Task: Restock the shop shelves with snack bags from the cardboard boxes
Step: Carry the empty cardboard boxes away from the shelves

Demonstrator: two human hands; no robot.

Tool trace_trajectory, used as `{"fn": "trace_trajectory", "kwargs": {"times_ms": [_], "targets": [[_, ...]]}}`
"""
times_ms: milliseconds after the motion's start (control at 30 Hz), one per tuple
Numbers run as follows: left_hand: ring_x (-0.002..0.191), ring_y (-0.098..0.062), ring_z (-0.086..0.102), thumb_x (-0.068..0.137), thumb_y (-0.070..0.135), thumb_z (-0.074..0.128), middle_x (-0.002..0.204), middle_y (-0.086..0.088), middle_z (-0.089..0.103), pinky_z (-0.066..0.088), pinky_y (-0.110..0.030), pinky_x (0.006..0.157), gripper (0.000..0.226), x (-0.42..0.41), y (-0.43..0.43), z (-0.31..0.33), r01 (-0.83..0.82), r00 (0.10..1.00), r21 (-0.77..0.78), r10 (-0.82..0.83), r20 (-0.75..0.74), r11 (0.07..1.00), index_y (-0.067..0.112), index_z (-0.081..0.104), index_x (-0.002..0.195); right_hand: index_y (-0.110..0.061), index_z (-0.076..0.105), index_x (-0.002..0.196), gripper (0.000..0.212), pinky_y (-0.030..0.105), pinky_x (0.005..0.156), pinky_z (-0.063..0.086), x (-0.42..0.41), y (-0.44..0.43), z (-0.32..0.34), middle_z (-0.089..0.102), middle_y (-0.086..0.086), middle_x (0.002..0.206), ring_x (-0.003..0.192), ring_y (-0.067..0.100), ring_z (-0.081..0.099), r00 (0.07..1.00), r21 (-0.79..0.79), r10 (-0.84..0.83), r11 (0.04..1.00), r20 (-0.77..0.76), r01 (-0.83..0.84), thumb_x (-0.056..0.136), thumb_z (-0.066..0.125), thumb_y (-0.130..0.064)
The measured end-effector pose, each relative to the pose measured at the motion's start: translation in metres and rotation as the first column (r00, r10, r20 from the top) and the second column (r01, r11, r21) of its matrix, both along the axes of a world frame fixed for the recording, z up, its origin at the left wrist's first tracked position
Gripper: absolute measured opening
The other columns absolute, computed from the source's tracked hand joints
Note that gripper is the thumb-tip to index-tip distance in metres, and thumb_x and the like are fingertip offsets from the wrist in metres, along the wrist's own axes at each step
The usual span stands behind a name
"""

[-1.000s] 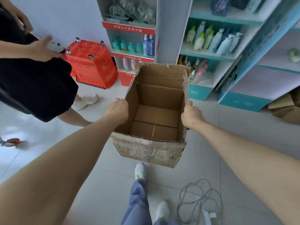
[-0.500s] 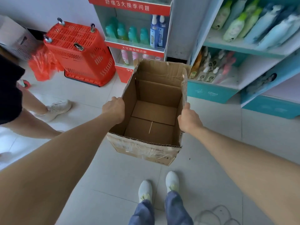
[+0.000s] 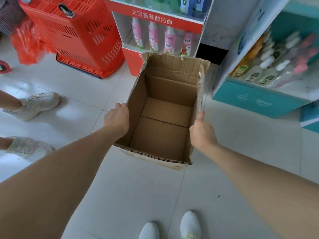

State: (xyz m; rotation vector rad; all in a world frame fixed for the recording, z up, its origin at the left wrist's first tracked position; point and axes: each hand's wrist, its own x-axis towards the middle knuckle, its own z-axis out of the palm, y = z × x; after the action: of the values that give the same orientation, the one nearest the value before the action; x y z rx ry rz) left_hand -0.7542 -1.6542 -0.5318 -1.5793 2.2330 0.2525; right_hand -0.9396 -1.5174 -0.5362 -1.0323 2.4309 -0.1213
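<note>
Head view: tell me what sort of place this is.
Most likely a small shop's toiletries aisle: a red display stand with pink bottles, a teal shelf of bottles, and stacked red baskets on the tiled floor.

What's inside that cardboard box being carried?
Nothing: the cardboard box shows only its bare bottom flaps. No snack bags. The near wall's inner face is hidden from view.

boxes: 1 [image 3: 165,107] | hands: 2 | red baskets: 1 [image 3: 77,31] | pink bottles: 4 [image 3: 152,37]
</note>
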Motion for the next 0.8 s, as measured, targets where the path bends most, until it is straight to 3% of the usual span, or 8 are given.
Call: {"fn": "trace_trajectory", "kwargs": {"times_ms": [100, 200, 300, 367, 500, 600, 700, 800], "targets": [[0.102, -0.034, 0.059, 0.085, -0.005, 0.054, 0.123, -0.017, 0.047, 0.049, -0.036, 0.077, 0.045, 0.0, -0.005, -0.026, -0.021, 1.0, -0.024, 0.02, -0.019, 0.999, 0.004, 0.039, 0.127, -0.006, 0.012, 0.145, 0.058, 0.027, 0.043, 0.024, 0.003, -0.009, -0.025, 0.051, 0.011, 0.079, 0.053, 0.017, 0.039, 1.0, 0.0, -0.002, 1.0, 0.02, 0.002, 0.095, 0.043, -0.004], [0.104, -0.034, 0.057, 0.085, -0.008, 0.053, 0.124, -0.017, 0.045, 0.048, -0.036, 0.079, 0.046, -0.003, -0.01, -0.038, -0.069, 0.996, -0.021, 0.068, -0.062, 0.997, 0.005, 0.039, 0.127, -0.008, 0.016, 0.145, 0.051, 0.024, 0.04, 0.023, 0.001, -0.017, -0.042, 0.051, 0.009, 0.078, 0.05, 0.012, 0.036, 0.999, -0.046, -0.002, 0.999, 0.036, 0.003, 0.099, 0.038, -0.011], [0.111, -0.035, 0.054, 0.086, -0.009, 0.049, 0.127, -0.018, 0.044, 0.048, -0.039, 0.085, 0.046, -0.007, -0.011, -0.036, -0.125, 0.989, 0.013, 0.125, -0.08, 0.992, 0.003, 0.039, 0.128, -0.006, 0.027, 0.14, 0.044, 0.028, 0.052, 0.036, -0.002, -0.022, -0.038, 0.057, 0.013, 0.086, 0.067, 0.023, 0.05, 0.999, -0.06, 0.024, 0.998, 0.046, -0.021, 0.101, 0.04, -0.019], [0.113, -0.035, 0.051, 0.087, -0.009, 0.045, 0.126, -0.018, 0.043, 0.046, -0.04, 0.086, 0.041, -0.009, -0.008, -0.024, -0.12, 0.99, 0.017, 0.121, -0.067, 0.993, 0.002, 0.04, 0.126, -0.004, 0.034, 0.136, 0.038, 0.031, 0.062, 0.037, -0.005, -0.022, -0.024, 0.063, 0.018, 0.096, 0.078, 0.031, 0.055, 0.998, -0.036, 0.058, 0.998, 0.026, -0.057, 0.101, 0.039, -0.018], [0.112, -0.032, 0.05, 0.089, -0.007, 0.044, 0.124, -0.016, 0.045, 0.046, -0.039, 0.088, 0.038, -0.015, 0.003, 0.023, -0.049, 0.995, 0.018, 0.051, -0.086, 0.999, 0.003, 0.044, 0.126, -0.005, 0.049, 0.122, 0.029, 0.033, 0.066, 0.043, -0.004, -0.021, 0.023, 0.066, 0.018, 0.102, 0.085, 0.033, 0.059, 0.983, -0.021, 0.183, 0.983, -0.022, -0.184, 0.101, 0.038, -0.021], [0.113, -0.029, 0.052, 0.091, -0.004, 0.047, 0.127, -0.014, 0.048, 0.049, -0.038, 0.091, 0.043, -0.02, 0.019, 0.071, 0.003, 0.991, 0.06, 0.005, -0.132, 0.998, 0.007, 0.043, 0.132, -0.008, 0.054, 0.122, 0.03, 0.036, 0.078, 0.05, 0.002, -0.017, 0.076, 0.066, 0.012, 0.108, 0.097, 0.03, 0.062, 0.951, -0.011, 0.308, 0.951, 0.002, -0.308, 0.1, 0.04, -0.022], [0.116, -0.028, 0.053, 0.092, -0.005, 0.044, 0.132, -0.01, 0.048, 0.05, -0.036, 0.095, 0.049, -0.021, 0.035, 0.129, 0.094, 0.975, 0.142, -0.062, -0.215, 0.985, 0.011, 0.039, 0.139, -0.01, 0.054, 0.126, 0.032, 0.038, 0.092, 0.047, 0.008, -0.013, 0.14, 0.06, 0.009, 0.12, 0.11, 0.025, 0.054, 0.896, 0.035, 0.442, 0.896, 0.032, -0.443, 0.1, 0.041, -0.022], [0.115, -0.026, 0.055, 0.095, -0.004, 0.041, 0.134, -0.007, 0.05, 0.052, -0.032, 0.094, 0.047, -0.018, 0.05, 0.192, 0.17, 0.952, 0.197, -0.109, -0.287, 0.966, 0.016, 0.044, 0.137, -0.012, 0.054, 0.126, 0.031, 0.039, 0.097, 0.046, 0.016, -0.006, 0.209, 0.057, 0.008, 0.122, 0.114, 0.025, 0.049, 0.848, 0.061, 0.529, 0.846, 0.01, -0.529, 0.1, 0.041, -0.022]]}}
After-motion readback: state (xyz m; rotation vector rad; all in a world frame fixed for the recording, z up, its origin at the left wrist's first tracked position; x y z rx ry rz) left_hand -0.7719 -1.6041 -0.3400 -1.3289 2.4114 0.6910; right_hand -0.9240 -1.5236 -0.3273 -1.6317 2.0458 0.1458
